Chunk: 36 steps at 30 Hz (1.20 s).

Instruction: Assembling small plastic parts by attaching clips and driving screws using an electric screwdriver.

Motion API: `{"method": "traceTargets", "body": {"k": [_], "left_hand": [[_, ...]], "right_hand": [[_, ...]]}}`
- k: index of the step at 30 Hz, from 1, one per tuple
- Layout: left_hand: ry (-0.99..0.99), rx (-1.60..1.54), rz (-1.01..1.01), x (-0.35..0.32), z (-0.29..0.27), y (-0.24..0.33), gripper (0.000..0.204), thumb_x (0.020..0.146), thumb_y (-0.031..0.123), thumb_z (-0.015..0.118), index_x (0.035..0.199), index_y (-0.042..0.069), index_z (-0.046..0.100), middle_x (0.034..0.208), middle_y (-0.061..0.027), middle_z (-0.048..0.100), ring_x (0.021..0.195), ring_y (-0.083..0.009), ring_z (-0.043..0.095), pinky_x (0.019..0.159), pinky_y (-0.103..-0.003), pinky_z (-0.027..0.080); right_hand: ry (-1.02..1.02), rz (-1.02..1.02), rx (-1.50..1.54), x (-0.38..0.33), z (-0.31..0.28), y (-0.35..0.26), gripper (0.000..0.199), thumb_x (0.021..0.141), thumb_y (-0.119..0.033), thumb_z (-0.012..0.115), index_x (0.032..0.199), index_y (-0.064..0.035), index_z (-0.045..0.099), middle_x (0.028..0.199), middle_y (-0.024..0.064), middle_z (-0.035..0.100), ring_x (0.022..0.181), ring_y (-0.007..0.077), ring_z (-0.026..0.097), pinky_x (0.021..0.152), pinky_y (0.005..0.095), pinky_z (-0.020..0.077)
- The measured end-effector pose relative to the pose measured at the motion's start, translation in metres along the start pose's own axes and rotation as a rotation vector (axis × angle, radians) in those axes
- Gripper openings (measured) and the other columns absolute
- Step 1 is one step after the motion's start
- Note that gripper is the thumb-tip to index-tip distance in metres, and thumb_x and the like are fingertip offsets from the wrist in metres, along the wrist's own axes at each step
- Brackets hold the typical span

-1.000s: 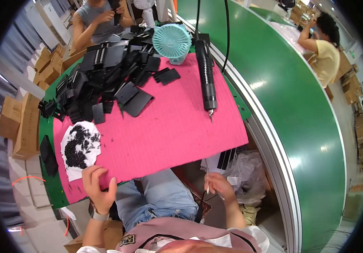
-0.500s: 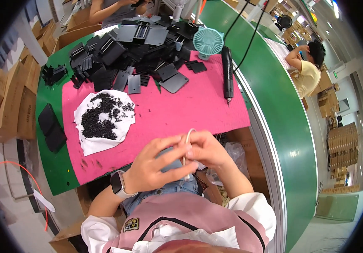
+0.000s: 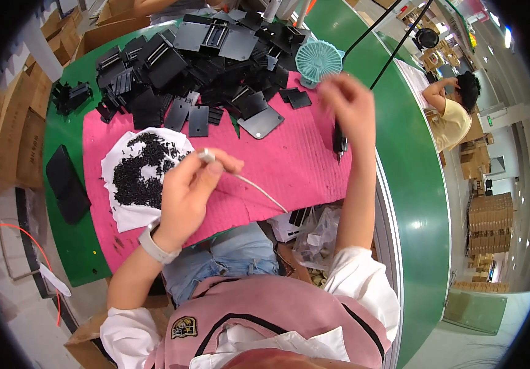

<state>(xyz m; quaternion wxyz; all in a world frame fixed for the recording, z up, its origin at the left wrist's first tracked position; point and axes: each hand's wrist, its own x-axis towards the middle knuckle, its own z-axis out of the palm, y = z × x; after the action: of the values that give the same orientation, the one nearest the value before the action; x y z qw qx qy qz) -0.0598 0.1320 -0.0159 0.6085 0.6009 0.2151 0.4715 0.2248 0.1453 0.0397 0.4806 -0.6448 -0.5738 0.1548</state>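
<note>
My left hand (image 3: 185, 197) is closed on a white charging cable (image 3: 259, 189), with its pale plug (image 3: 206, 156) showing between thumb and fingers. From there the cable runs down to the right, over the mat's front edge. My right hand (image 3: 352, 109) hovers beside a teal handheld fan (image 3: 319, 60) with a ribbed round guard. Its fingers are smeared by motion, so whether they touch the fan is unclear. Under that hand lies a black electric screwdriver (image 3: 339, 145), partly covered. Left of my left hand, a white cloth (image 3: 131, 218) carries many small black screws (image 3: 131, 179).
A pink mat (image 3: 277, 166) covers much of the green table (image 3: 71, 252). Black plates and brackets (image 3: 173, 67) are heaped at the back. A black case (image 3: 66, 184) lies at the left edge. Black cords (image 3: 394, 55) hang at upper right. Another person (image 3: 452, 114) sits beyond.
My hands have parted. The right one let go of the cable and moved up and right to the fan; the left moved left and forward, still holding the cable by its plug.
</note>
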Motion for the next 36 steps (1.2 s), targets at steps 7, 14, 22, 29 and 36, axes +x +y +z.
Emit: {"method": "traceTargets", "body": {"k": [7, 14, 22, 29, 36], "left_hand": [[-0.078, -0.074, -0.180, 0.021, 0.003, -0.003, 0.030, 0.101, 0.024, 0.044, 0.100, -0.003, 0.057, 0.070, -0.0031, 0.056, 0.068, -0.0112, 0.058, 0.067, -0.025, 0.048], [0.073, -0.168, -0.217, 0.033, 0.005, -0.011, 0.031, 0.099, 0.028, 0.048, 0.109, -0.001, 0.053, 0.058, -0.0012, 0.047, 0.053, -0.0098, 0.047, 0.051, -0.023, 0.040], [0.125, -0.138, -0.198, 0.041, 0.008, -0.017, 0.019, 0.093, 0.015, 0.058, 0.102, -0.001, 0.058, 0.068, 0.0000, 0.053, 0.055, -0.0052, 0.046, 0.051, -0.019, 0.038], [0.136, 0.286, 0.033, 0.034, 0.020, -0.015, 0.009, 0.084, 0.002, 0.066, 0.091, -0.003, 0.064, 0.068, -0.0007, 0.060, 0.059, -0.0020, 0.050, 0.054, -0.016, 0.039], [0.110, 0.536, 0.210, 0.024, 0.027, -0.012, 0.016, 0.076, 0.000, 0.071, 0.091, 0.000, 0.066, 0.064, -0.0059, 0.063, 0.050, -0.0109, 0.057, 0.047, -0.023, 0.044]], "right_hand": [[0.288, -0.185, -0.517, 0.106, -0.001, 0.118, 0.064, 0.075, -0.035, 0.073, 0.125, -0.0009, 0.051, 0.108, 0.0210, 0.061, 0.095, 0.0295, 0.061, 0.083, 0.0385, 0.0484], [0.147, -0.008, 0.102, 0.102, 0.011, 0.140, 0.051, 0.080, -0.032, 0.071, 0.116, 0.0017, 0.057, 0.098, 0.0113, 0.065, 0.088, 0.0189, 0.063, 0.080, 0.0300, 0.0478], [0.103, -0.283, 0.806, 0.069, 0.007, 0.090, 0.045, 0.092, -0.025, 0.056, 0.127, 0.0018, 0.045, 0.117, 0.0140, 0.058, 0.107, 0.0247, 0.057, 0.091, 0.0371, 0.0467], [-0.491, -0.644, 1.368, 0.043, 0.053, 0.052, 0.065, 0.088, -0.047, 0.052, 0.135, -0.0047, 0.037, 0.089, 0.0227, 0.056, 0.068, 0.0265, 0.054, 0.059, 0.0380, 0.0497], [-0.603, -0.623, 1.238, 0.017, 0.069, 0.031, 0.041, 0.092, -0.027, 0.053, 0.129, -0.0129, 0.045, 0.081, 0.0225, 0.058, 0.062, 0.0262, 0.054, 0.050, 0.0312, 0.0467]]}}
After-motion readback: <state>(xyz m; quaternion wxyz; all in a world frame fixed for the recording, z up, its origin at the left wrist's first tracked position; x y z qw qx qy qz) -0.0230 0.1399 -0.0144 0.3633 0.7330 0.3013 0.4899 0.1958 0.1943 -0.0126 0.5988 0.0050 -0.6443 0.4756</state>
